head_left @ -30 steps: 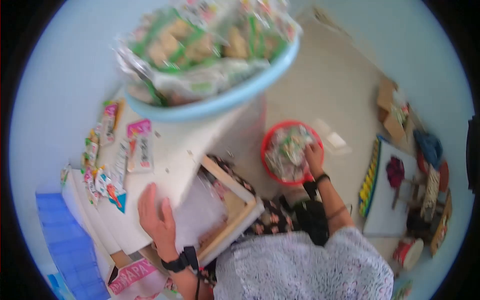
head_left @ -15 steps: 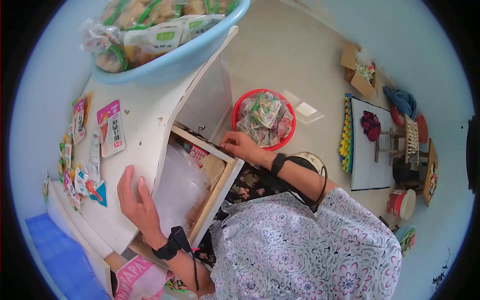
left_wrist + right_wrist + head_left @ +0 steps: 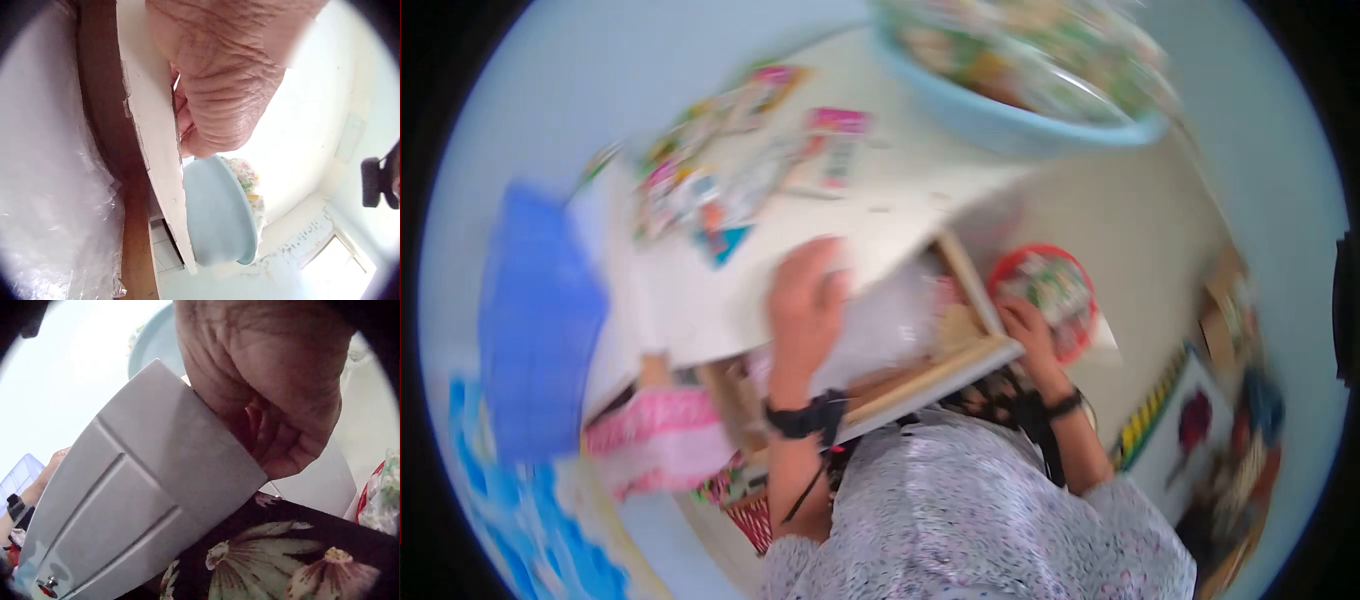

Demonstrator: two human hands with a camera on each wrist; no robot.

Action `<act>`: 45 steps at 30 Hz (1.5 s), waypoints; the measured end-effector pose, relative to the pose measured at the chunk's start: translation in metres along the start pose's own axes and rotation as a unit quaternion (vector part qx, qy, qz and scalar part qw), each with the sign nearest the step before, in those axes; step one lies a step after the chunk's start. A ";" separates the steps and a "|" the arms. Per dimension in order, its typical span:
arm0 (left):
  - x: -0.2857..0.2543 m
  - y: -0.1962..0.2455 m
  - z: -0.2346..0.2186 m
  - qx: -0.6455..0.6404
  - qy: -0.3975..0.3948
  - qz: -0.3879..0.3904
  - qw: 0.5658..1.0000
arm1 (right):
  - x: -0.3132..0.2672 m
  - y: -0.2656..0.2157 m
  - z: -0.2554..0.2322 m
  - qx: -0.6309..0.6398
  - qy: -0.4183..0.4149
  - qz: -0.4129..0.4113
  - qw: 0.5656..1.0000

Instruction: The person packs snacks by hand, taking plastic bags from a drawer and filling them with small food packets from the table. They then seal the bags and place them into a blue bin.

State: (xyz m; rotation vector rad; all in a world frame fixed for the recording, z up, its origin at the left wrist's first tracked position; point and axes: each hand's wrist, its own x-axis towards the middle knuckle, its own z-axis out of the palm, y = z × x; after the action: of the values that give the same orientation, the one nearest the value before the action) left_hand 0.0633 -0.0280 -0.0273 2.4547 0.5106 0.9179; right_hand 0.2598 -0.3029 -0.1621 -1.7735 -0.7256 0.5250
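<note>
My left hand (image 3: 805,305) rests on the white tabletop (image 3: 880,230) near its edge, fingers loosely extended and blurred in the head view. In the left wrist view, that hand (image 3: 219,81) lies along the chipped table edge. Below it stands a pulled-out drawer (image 3: 940,385) with clear plastic bags (image 3: 890,320) inside. My right hand (image 3: 1028,335) is at the drawer's right front corner. The right wrist view shows this hand (image 3: 269,381) with fingers curled over the end of the drawer front (image 3: 144,469), which has a small metal knob (image 3: 48,585).
A light blue basin (image 3: 1010,125) piled with packaged food stands on the table's far end. Snack packets (image 3: 835,150) lie on the tabletop. Beside the right hand, a red basin (image 3: 1028,247) of packets sits on the floor. A blue plastic basket (image 3: 545,330) is at far left.
The right hand has left the packets in the red basin and come to the drawer's side, then its front corner. The left hand stays on the tabletop. The head view has swung left.
</note>
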 end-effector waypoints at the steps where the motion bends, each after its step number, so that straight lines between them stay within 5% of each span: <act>1: 0.004 0.001 0.001 0.003 0.011 -0.004 1.000 | 0.004 0.000 -0.003 0.001 -0.003 0.034 0.999; 8: 0.004 0.011 -0.003 -0.016 0.035 -0.018 0.999 | 0.022 -0.059 0.004 0.145 0.102 0.005 0.984; 14: -0.008 0.009 -0.008 -0.002 0.055 -0.003 0.998 | 0.016 -0.096 0.015 0.049 0.074 -0.032 0.996; 17: -0.010 0.010 -0.007 -0.010 0.061 0.005 0.998 | 0.021 -0.070 0.014 -0.017 0.079 -0.135 0.988; 45: -0.009 0.017 -0.011 -0.007 -0.043 -0.020 0.999 | 0.004 -0.103 0.034 -0.199 0.220 -0.206 0.932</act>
State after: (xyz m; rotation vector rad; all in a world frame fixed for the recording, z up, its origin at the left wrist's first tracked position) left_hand 0.0525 -0.0435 -0.0151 2.4506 0.5208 0.7926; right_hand 0.2176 -0.2546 -0.0742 -1.9373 -0.8896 -0.3231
